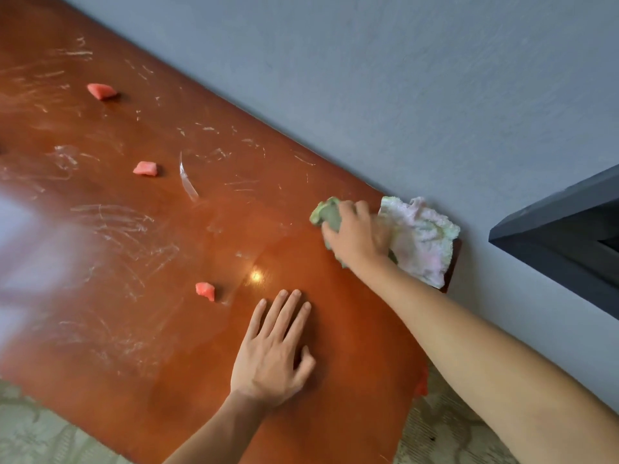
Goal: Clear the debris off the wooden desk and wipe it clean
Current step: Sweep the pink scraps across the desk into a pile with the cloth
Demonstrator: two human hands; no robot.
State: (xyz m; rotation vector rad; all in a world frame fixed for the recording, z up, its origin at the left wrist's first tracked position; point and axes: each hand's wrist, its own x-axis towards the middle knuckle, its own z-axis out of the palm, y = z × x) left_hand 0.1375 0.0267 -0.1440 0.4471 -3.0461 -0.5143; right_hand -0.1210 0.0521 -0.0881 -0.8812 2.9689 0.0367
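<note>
The fingers (pixel 351 209) of the right hand (pixel 355 236) are curled over a crumpled green-and-pink cloth (pixel 422 242), pressing it onto the worktop (pixel 187 236) at the right of the frame, close to the grey wall (pixel 368 78); part of the cloth bunches out beyond the hand toward the worktop's far corner. The right arm reaches in straight from the lower right. The left hand (pixel 271 353) lies flat, palm down, in the lower middle of the frame, its fingers straight and slightly spread, holding nothing, its forearm coming up from the bottom edge. Three pink scraps sit apart on the reddish wood: one at upper left (pixel 101 91), one at middle left (pixel 145 168), one just left of the flat hand (pixel 205 291). A clear sliver of plastic (pixel 187 182) lies near the middle scrap. Whitish smears cover the left part of the worktop. A dark frame (pixel 562 236) shows at the right edge.
</note>
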